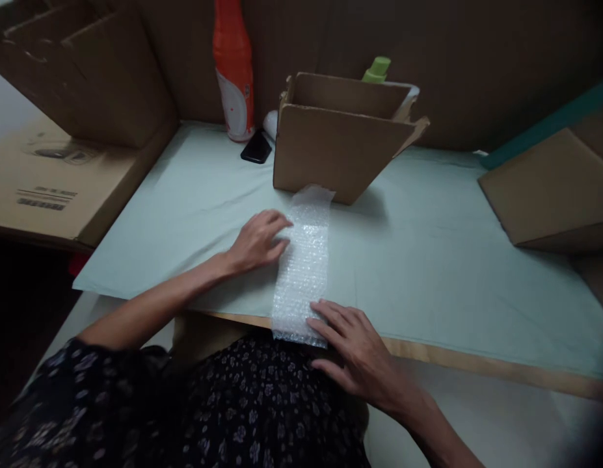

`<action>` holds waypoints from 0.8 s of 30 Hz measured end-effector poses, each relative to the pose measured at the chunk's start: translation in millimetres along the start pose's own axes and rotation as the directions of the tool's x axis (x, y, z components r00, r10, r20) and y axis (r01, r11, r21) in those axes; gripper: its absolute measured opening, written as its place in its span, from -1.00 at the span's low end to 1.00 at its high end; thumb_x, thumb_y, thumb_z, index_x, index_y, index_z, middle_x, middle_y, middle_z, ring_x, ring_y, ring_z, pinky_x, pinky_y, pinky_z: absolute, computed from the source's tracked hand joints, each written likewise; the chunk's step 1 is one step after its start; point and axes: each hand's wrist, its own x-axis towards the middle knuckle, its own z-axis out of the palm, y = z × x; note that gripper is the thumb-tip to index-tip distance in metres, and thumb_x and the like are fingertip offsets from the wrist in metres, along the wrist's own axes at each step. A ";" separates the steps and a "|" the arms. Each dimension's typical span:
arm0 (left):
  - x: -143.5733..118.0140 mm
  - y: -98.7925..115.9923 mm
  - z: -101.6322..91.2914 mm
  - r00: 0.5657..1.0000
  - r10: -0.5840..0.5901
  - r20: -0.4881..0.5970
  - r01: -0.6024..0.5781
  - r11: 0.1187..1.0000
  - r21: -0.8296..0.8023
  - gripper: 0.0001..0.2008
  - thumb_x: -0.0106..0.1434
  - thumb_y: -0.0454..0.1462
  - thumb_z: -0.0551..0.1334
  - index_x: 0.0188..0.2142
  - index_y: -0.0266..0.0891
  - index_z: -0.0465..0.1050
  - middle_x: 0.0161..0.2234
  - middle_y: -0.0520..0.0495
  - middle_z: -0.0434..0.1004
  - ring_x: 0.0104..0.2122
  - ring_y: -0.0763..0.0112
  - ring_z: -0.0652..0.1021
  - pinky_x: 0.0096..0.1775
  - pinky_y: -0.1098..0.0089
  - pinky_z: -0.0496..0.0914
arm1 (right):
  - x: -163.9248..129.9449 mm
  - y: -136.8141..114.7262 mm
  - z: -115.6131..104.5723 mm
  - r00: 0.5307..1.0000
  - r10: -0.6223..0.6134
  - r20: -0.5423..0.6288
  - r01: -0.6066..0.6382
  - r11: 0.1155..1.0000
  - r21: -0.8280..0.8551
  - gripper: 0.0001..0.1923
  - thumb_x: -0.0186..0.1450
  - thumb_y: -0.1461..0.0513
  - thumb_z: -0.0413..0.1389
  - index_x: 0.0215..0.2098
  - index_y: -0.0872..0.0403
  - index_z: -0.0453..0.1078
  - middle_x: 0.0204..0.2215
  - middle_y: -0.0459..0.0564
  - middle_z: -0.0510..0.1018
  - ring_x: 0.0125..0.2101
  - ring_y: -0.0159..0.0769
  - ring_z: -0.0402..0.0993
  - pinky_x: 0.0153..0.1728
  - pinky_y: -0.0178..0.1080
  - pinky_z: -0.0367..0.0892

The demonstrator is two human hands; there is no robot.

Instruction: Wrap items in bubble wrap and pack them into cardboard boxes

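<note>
A clear strip of bubble wrap lies lengthwise on the pale green cloth of the table. Its far end reaches the foot of a cardboard box, and its near end hangs over the table's front edge. At the strip's left side, toward the far half, is my left hand, fingers slightly curled and apart, fingertips at the edge. My right hand is at the near right corner, fingers spread, with fingertips resting on the wrap. Neither hand grips anything that I can see.
Behind the wrap stands an open cardboard box, a green cap showing behind it. An orange bottle and a black phone-like object are at back left. More cardboard boxes stand left and right.
</note>
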 end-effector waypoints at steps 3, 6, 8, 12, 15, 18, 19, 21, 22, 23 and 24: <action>-61.6 16.3 -11.4 0.972 0.184 0.147 -0.162 0.975 -0.153 -0.67 0.31 -0.21 0.19 0.04 -0.19 0.50 0.04 -0.21 0.53 0.09 0.13 0.47 0.14 0.06 0.36 | -5.0 4.1 4.5 1.000 0.009 -0.020 -0.010 1.000 -0.028 -0.61 0.36 0.31 0.09 0.15 0.03 0.40 0.20 0.16 0.47 0.19 0.00 0.36 0.04 0.09 0.39; -104.0 30.7 -9.5 0.941 0.249 0.230 -0.182 0.943 -0.277 -0.38 0.24 -0.09 0.31 0.27 -0.07 0.30 0.22 -0.21 0.42 0.26 0.03 0.34 0.25 -0.03 0.25 | -1.0 8.4 7.6 0.996 -0.007 -0.089 0.007 1.000 -0.008 -0.69 0.38 0.35 0.05 0.04 0.02 0.48 0.11 0.12 0.55 0.11 -0.05 0.45 0.00 0.05 0.44; -118.0 38.4 -1.6 0.932 0.257 0.257 -0.172 0.935 -0.311 -0.18 0.18 -0.01 0.37 0.37 -0.07 0.13 0.29 -0.25 0.34 0.31 -0.02 0.28 0.29 -0.06 0.19 | 5.2 10.8 8.7 0.989 -0.004 -0.148 0.010 0.999 0.039 -0.73 0.40 0.34 0.05 -0.02 0.01 0.51 0.02 0.08 0.61 0.04 -0.10 0.51 -0.02 0.01 0.46; -119.5 49.1 20.4 0.986 0.074 0.150 -0.026 0.954 -0.297 -0.40 0.34 -0.13 0.24 0.32 -0.17 0.20 0.09 -0.26 0.53 0.08 0.12 0.50 0.13 0.06 0.38 | 22.1 14.0 10.8 0.959 0.149 -0.242 -0.099 0.973 0.207 -0.78 0.43 0.28 0.05 -0.09 0.02 0.52 -0.21 0.03 0.67 -0.15 -0.19 0.58 -0.10 -0.08 0.50; -109.1 52.5 34.0 0.987 -0.152 0.051 0.160 0.946 -0.280 -0.63 0.40 -0.25 0.12 0.17 -0.17 0.37 -0.16 -0.16 0.62 -0.18 0.23 0.56 -0.07 0.15 0.47 | 31.0 15.0 11.5 0.906 0.354 -0.232 -0.271 0.906 0.324 -0.77 0.42 0.18 0.07 -0.03 0.02 0.49 -0.21 0.04 0.65 -0.23 -0.21 0.59 -0.18 -0.14 0.52; -99.1 53.1 40.8 0.970 -0.242 0.025 0.240 0.940 -0.242 -0.66 0.35 -0.28 0.14 0.11 -0.16 0.43 -0.19 -0.13 0.63 -0.23 0.24 0.57 -0.09 0.15 0.47 | 27.7 12.5 9.3 0.838 0.394 -0.377 -0.303 0.911 0.279 -0.70 0.40 0.18 0.12 0.08 0.02 0.41 -0.15 0.06 0.63 -0.23 -0.20 0.58 -0.19 -0.14 0.50; -96.7 53.1 41.9 0.968 -0.248 0.026 0.247 0.942 -0.225 -0.64 0.34 -0.28 0.16 0.11 -0.17 0.42 -0.19 -0.13 0.63 -0.23 0.23 0.57 -0.09 0.15 0.48 | 24.4 10.7 8.1 0.827 0.341 -0.447 -0.273 0.939 0.211 -0.70 0.39 0.22 0.14 0.09 0.01 0.39 -0.15 0.06 0.62 -0.20 -0.19 0.57 -0.18 -0.13 0.49; -93.3 52.6 43.3 0.968 -0.250 0.035 0.252 0.948 -0.195 -0.62 0.32 -0.29 0.17 0.13 -0.19 0.42 -0.22 -0.12 0.63 -0.25 0.23 0.57 -0.11 0.15 0.48 | 17.6 6.3 6.3 0.841 0.182 -0.510 -0.183 0.982 0.048 -0.69 0.36 0.31 0.15 0.06 -0.02 0.39 -0.16 0.05 0.61 -0.16 -0.17 0.55 -0.14 -0.10 0.44; -92.2 52.2 43.9 0.968 -0.248 0.037 0.251 0.951 -0.183 -0.62 0.32 -0.29 0.17 0.13 -0.20 0.42 -0.23 -0.13 0.63 -0.26 0.23 0.58 -0.12 0.15 0.49 | 15.5 4.4 6.0 0.866 0.112 -0.488 -0.138 0.990 -0.018 -0.68 0.35 0.33 0.16 0.05 -0.03 0.40 -0.15 0.05 0.61 -0.13 -0.15 0.54 -0.11 -0.08 0.42; -91.4 51.9 44.4 0.969 -0.243 0.037 0.246 0.954 -0.174 -0.62 0.32 -0.30 0.17 0.12 -0.21 0.42 -0.23 -0.13 0.64 -0.26 0.23 0.58 -0.12 0.15 0.49 | 14.9 3.2 6.3 0.893 0.059 -0.446 -0.098 0.993 -0.066 -0.67 0.34 0.34 0.15 0.06 -0.03 0.40 -0.11 0.06 0.61 -0.08 -0.13 0.53 -0.09 -0.06 0.41; -91.0 51.7 44.6 0.972 -0.233 0.031 0.235 0.958 -0.166 -0.63 0.32 -0.30 0.17 0.12 -0.22 0.42 -0.24 -0.12 0.63 -0.27 0.23 0.58 -0.13 0.15 0.49 | 15.8 2.8 7.1 0.917 0.025 -0.398 -0.070 0.993 -0.100 -0.67 0.35 0.34 0.14 0.06 -0.02 0.40 -0.07 0.07 0.61 -0.03 -0.10 0.52 -0.06 -0.04 0.39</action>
